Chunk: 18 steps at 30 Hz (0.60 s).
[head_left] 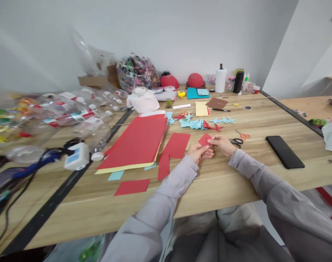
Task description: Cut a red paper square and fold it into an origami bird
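Observation:
Between my two hands is a small red square of paper (204, 139), raised a little over the wooden table. My left hand (199, 153) pinches its lower edge, and my right hand (220, 143) grips its right corner with thumb and fingers. Just left of my left hand lie cut red paper pieces (178, 145), beside a large stack of red sheets (137, 136) with yellow paper under it. Behind the hands runs a row of folded light blue and red paper figures (196, 123). Black-handled scissors (237, 142) lie partly hidden behind my right hand.
Orange-handled scissors (242, 135) and a black phone (284, 152) lie to the right. Many plastic bottles (73, 109) crowd the left side, near a white box with cables (76, 156). Along the wall stand a white paper roll (220, 80) and a black bottle (238, 82).

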Each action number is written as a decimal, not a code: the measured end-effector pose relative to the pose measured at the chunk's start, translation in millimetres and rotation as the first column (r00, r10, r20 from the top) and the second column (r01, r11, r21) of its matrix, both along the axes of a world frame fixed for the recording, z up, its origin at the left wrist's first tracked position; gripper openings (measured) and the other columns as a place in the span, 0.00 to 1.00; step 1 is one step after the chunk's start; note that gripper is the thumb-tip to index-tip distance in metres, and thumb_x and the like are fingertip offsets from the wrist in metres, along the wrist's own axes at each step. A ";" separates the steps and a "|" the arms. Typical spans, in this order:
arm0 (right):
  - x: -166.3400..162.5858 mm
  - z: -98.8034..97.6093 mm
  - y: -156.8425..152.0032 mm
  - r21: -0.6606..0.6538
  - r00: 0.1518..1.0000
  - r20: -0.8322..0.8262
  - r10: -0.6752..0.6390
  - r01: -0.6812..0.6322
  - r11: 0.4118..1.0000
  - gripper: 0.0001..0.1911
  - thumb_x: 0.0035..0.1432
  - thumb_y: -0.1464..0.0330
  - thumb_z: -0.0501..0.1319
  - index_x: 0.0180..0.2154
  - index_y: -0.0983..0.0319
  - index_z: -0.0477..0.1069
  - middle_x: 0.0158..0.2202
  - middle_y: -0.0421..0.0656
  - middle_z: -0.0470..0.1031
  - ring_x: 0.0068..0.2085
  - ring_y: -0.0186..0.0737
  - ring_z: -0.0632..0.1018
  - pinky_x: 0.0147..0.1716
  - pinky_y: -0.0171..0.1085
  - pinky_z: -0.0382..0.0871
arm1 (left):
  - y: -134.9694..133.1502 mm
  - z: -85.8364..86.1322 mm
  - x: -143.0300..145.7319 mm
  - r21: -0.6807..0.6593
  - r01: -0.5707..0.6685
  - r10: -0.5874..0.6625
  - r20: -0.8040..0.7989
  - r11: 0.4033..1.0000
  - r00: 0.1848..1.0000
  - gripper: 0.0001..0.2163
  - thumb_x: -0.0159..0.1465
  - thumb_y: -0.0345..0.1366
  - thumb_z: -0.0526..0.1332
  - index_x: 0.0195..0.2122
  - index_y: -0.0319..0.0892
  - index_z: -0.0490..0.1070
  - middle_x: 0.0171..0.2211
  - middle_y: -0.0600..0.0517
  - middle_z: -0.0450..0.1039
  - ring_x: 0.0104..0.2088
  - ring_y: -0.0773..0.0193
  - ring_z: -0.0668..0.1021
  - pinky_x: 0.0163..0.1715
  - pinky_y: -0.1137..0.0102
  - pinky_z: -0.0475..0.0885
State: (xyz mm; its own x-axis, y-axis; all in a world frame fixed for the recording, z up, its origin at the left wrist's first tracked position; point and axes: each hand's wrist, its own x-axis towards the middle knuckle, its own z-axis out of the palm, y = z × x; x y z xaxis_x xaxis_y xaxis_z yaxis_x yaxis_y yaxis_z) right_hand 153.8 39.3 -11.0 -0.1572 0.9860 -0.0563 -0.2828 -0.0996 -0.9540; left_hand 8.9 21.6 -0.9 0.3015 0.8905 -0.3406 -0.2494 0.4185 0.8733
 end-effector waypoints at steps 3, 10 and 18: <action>-7.2 -4.4 4.0 -0.005 0.998 -0.049 -0.033 0.032 0.999 0.21 0.33 0.57 0.74 0.19 0.64 0.69 0.16 0.36 0.72 0.20 0.28 0.71 0.24 0.32 0.64 | 2.0 0.6 -0.3 0.025 -0.039 0.040 -0.040 0.999 0.998 0.07 0.58 0.23 0.64 0.23 0.32 0.70 0.18 0.47 0.76 0.18 0.67 0.78 0.21 0.76 0.75; -10.1 -9.0 -0.9 0.002 0.995 -0.077 -0.067 0.068 0.998 0.21 0.35 0.54 0.72 0.21 0.65 0.71 0.17 0.37 0.72 0.21 0.30 0.71 0.25 0.33 0.64 | 3.3 -2.3 -3.4 0.036 -0.029 0.032 -0.094 0.999 0.995 0.07 0.54 0.25 0.67 0.22 0.32 0.70 0.19 0.44 0.77 0.18 0.64 0.78 0.22 0.72 0.76; -6.1 -6.1 -11.9 0.118 0.975 0.076 -0.210 0.200 0.973 0.21 0.28 0.63 0.76 0.18 0.63 0.66 0.15 0.32 0.68 0.19 0.28 0.65 0.22 0.32 0.58 | 4.1 -9.1 1.5 0.035 0.009 -0.006 -0.068 0.999 0.998 0.07 0.51 0.28 0.70 0.25 0.32 0.72 0.19 0.45 0.77 0.19 0.63 0.79 0.24 0.69 0.77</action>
